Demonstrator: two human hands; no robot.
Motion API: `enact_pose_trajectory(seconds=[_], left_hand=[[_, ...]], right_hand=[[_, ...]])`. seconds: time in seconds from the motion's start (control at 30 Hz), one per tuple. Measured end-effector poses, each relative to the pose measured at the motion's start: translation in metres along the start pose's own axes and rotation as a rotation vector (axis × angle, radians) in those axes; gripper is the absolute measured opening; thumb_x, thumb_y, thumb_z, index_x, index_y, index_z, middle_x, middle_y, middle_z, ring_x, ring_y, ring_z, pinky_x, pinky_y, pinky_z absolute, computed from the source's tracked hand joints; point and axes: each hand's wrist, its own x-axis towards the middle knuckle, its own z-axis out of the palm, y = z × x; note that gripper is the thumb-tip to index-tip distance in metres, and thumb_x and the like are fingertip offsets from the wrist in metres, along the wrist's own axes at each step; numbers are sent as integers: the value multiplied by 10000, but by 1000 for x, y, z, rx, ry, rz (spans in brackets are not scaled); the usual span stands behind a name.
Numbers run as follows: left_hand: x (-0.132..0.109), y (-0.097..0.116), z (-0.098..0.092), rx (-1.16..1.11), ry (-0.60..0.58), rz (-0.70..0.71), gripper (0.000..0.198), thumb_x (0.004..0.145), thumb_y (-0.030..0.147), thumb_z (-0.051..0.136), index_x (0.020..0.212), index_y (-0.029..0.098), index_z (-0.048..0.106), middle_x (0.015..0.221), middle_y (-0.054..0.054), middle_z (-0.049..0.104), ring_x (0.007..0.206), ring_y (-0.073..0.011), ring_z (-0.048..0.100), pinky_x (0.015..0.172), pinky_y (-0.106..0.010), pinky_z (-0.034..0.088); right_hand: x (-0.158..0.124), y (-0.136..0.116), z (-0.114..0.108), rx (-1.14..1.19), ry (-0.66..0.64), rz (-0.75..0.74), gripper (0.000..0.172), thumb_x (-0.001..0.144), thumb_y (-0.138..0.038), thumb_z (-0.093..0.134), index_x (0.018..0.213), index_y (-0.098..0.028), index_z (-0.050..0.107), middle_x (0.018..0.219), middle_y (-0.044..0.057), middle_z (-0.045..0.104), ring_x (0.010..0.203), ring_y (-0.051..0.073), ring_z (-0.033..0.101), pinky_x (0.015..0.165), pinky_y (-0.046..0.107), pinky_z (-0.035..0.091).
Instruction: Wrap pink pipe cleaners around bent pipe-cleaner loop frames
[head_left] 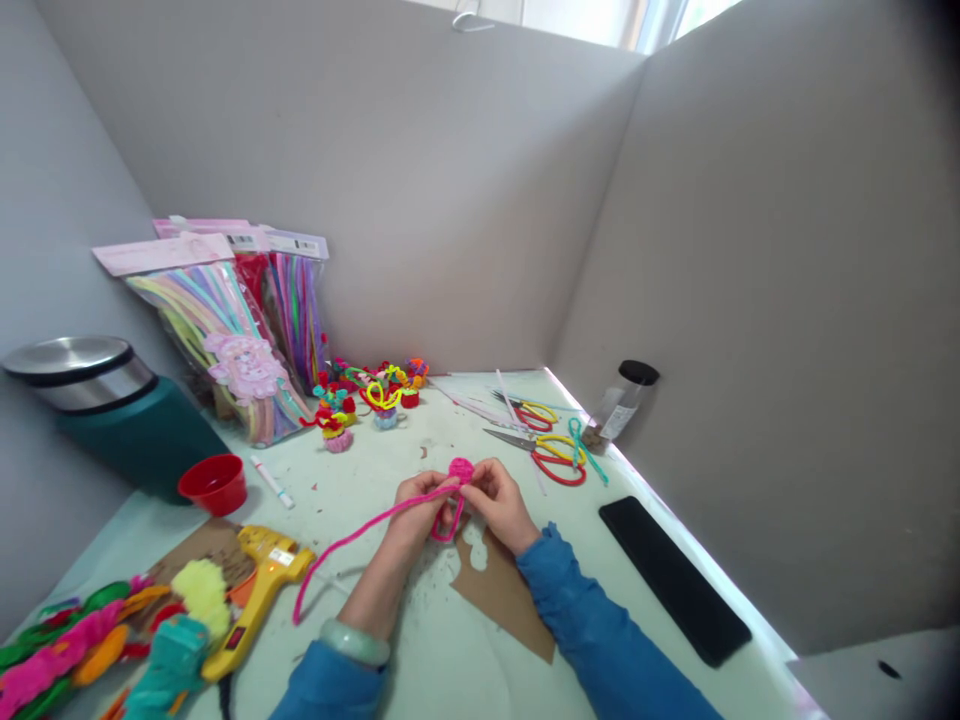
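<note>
- Pinching now: both hands meet over the middle of the pale green desk (pixel 352 465), closed on one long hot-pink fuzzy pipe cleaner (pixel 352 535).
- Left hand (pixel 416 512), with a pale green bangle (pixel 354 642) on its wrist, has its fingers curled around the pink strand just below the coil.
- Right hand (pixel 501 503), blue sleeve behind it, has its fingertips nipped on the tight pink coil (pixel 461 468) at the strand's top end.
- A pink loop hangs down between the two hands. The free tail sweeps left and down across the desk, ending near the yellow hot glue gun (pixel 259 590).
- Under the hands, a torn piece of brown cardboard (pixel 502 595) lies flat.
- Beyond the right hand are scissors with yellow and red handles (pixel 551 455). A flat black phone (pixel 671 580) sits well to the right.
- On the left side are a small red plastic bowl (pixel 214 483) and a teal canister with a steel lid (pixel 112 400), with bagged packs of coloured pipe cleaners (pixel 225 330) leaning on the wall.
- At the back of the desk is a cluster of small bright pipe-cleaner figures (pixel 375 395).
</note>
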Motion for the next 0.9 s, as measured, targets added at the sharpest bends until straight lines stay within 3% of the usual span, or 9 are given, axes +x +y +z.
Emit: enact_pose_trajectory(seconds=[0.3,0.53,0.9], left_hand=[[1,0,0,44,17,31,314,629,428,671,681,127,597,373,6,523,311,-89,436,343,-188,299],[2,-3,-1,82,11,64,267,659,369,655,746,121,615,398,1,546,351,-106,474,385,-204,346],[2,-2,1,61,-62,58,372,655,444,646,811,107,669,408,-6,553,360,-103,456,401,-208,344]], right_hand=[[2,-1,0,59,6,50,272,724,-322,625,888,-202,445,717,-19,522,555,101,490,477,216,406],[1,-7,-1,-17,-49,70,196,745,-342,602,762,-172,506,625,-37,513,505,91,456,499,228,382],[2,-5,-4,-103,31,38,215,738,-348,604,679,-173,493,576,-47,471,511,94,398,493,224,335]])
